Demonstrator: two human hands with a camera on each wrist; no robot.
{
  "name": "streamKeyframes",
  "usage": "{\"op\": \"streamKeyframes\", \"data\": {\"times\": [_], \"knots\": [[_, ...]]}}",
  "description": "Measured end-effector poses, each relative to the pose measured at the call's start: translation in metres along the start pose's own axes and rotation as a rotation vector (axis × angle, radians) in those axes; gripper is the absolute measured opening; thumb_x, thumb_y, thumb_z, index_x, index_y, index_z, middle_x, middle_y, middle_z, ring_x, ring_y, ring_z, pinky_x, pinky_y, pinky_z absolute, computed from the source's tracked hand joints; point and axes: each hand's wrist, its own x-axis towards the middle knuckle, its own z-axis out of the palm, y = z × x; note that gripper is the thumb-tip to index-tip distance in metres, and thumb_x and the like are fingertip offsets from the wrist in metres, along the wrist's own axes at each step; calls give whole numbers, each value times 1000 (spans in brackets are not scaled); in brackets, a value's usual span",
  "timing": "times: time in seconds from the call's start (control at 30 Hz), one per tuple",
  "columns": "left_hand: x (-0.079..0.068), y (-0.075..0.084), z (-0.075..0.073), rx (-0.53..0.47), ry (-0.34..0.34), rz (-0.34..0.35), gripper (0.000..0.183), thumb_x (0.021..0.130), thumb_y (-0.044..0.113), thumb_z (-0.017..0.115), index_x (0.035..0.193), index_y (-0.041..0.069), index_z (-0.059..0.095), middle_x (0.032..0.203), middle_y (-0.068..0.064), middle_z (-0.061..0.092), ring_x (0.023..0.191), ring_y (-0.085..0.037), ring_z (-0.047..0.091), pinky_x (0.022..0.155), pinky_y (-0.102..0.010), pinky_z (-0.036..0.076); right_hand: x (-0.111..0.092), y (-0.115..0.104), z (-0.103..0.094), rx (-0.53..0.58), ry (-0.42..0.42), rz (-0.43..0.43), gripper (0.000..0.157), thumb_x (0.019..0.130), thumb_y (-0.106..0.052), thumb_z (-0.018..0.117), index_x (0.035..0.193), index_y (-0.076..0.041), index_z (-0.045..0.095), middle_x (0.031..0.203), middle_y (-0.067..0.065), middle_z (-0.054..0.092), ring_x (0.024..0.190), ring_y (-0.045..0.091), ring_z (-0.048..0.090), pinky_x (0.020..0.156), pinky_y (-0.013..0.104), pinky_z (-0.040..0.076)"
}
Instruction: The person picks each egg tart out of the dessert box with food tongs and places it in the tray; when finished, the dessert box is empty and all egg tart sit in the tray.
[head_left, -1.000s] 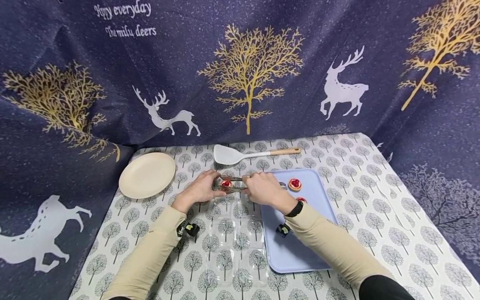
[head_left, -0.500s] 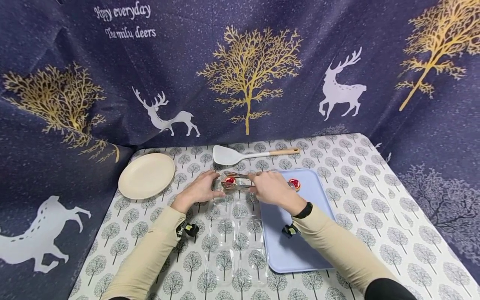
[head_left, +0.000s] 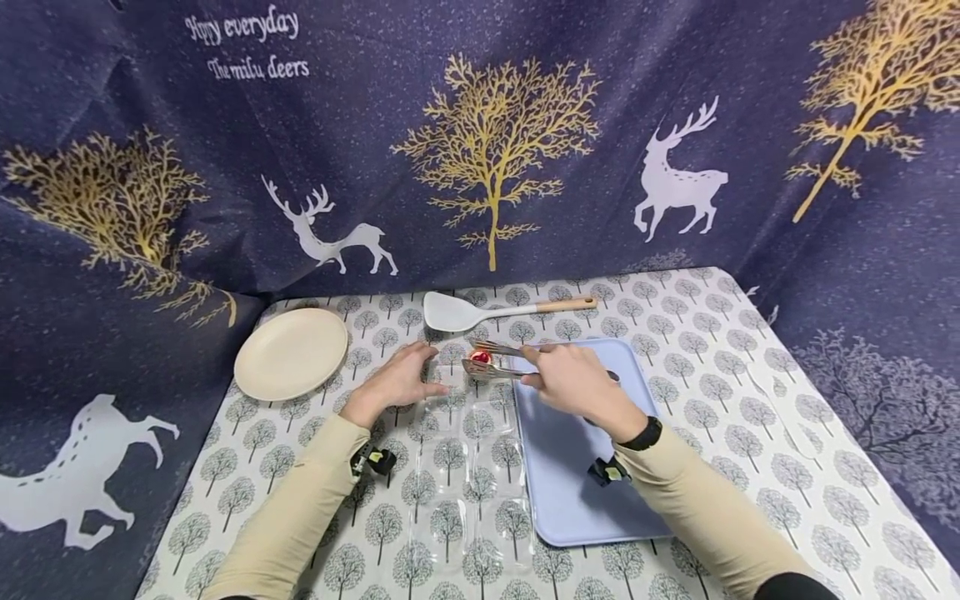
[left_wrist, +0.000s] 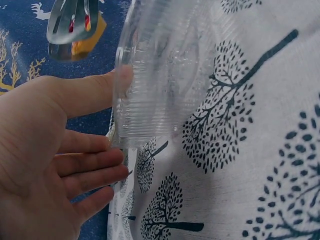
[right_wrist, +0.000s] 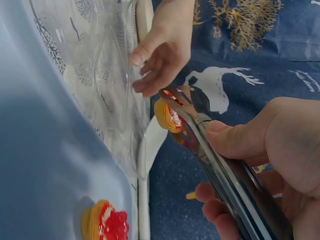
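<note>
My right hand (head_left: pixel 577 382) grips metal tongs (head_left: pixel 504 372), which pinch a small tart with red fruit topping (head_left: pixel 481 357) above the far end of a clear plastic compartment tray (head_left: pixel 471 479). In the right wrist view the tart (right_wrist: pixel 163 118) sits sideways between the slotted tips of the tongs. My left hand (head_left: pixel 397 379) is at the tray's far left corner, thumb and fingers spread. The left wrist view has its fingers (left_wrist: pixel 90 165) fairly straight, right at the ridged rim of the plastic. A second tart (right_wrist: pixel 105 220) lies on the blue tray (head_left: pixel 592 500); my right hand hides it in the head view.
A white spatula (head_left: pixel 450 312) with a wooden handle lies behind the hands. At the back left is a cream plate (head_left: pixel 291 354). The tree-print tablecloth (head_left: pixel 720 450) covers the table, and a dark blue printed curtain (head_left: pixel 420 142) hangs behind it.
My right hand has moved to the right with the tongs and the tart, away from the left hand. The left hand stays at the clear tray's corner.
</note>
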Motion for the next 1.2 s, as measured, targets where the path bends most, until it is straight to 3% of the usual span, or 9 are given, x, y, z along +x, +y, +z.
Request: {"op": "streamKeyframes", "data": {"times": [0.33,0.5,0.73,0.9,1.03,1.2], "knots": [[-1,-1,3,2,0,-8,86,77,47,79,142,2,45,151,-25,36,141,-42,33,116,-57,29,-31,13,-9,7,45,-2,43,86,-38,72,120,-12,65,70,3,64,47,13,45,36,23,33],[-1,0,1,-6,-5,-22,86,77,46,79,142,2,44,152,-25,35,142,-41,31,117,-57,27,-48,20,-10,-3,77,-10,41,84,-38,74,115,-11,66,75,6,67,46,13,46,38,25,37],[-1,2,0,-12,-20,-36,88,77,46,79,144,3,43,154,-25,32,143,-41,28,117,-57,25,-68,27,-9,30,44,57,49,84,-34,75,124,-9,65,82,11,70,46,11,44,36,21,32],[0,1,0,-10,-10,-23,88,76,47,79,143,2,43,153,-24,34,142,-41,30,117,-58,26,-81,32,-6,46,41,70,53,84,-32,75,130,-10,62,72,4,65,43,6,36,35,19,29],[1,1,0,-12,-2,-14,87,76,46,80,142,1,44,152,-25,35,141,-42,31,116,-58,27,-91,36,-4,37,31,76,53,84,-32,75,129,-8,62,68,2,61,43,5,33,36,18,29],[1,0,0,-13,-2,-23,87,76,47,80,142,3,45,152,-24,36,142,-41,30,117,-57,26,-102,40,-3,46,13,95,47,83,-32,75,123,-8,65,78,7,68,45,6,38,37,19,31]]}}
